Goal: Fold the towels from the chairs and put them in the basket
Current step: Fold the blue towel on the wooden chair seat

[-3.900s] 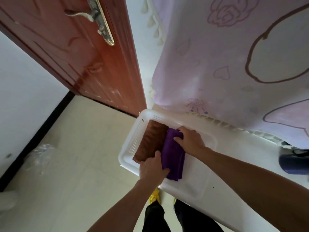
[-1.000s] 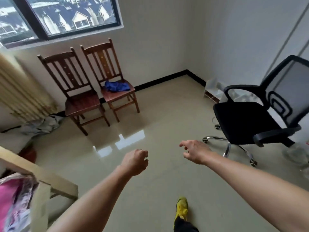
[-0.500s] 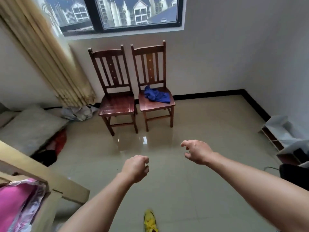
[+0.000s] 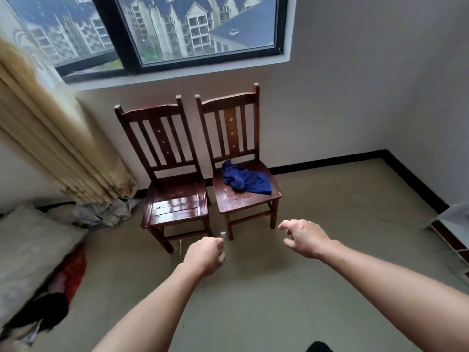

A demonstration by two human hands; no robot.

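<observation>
Crumpled blue towel [image 4: 245, 180] lay on the chair [image 4: 250, 203] right of centre; left hand [image 4: 205, 255] clenched, lower centre; right hand [image 4: 304, 237] released, fingers loosely curled, both short of the seat

Left hand [image 4: 204, 255]: fingers curl under, so my palm is hidden. Bottom edge cuts off both my forearms. Well left of that hand, the curtain [image 4: 50, 148] is blurred and clipped, and the heap [image 4: 58, 288] under it is too smeared to name. Right of my right hand [image 4: 303, 237], the shelf [image 4: 454, 224] is clipped. Dark shape [image 4: 319, 346] below it: cannot tell.
</observation>
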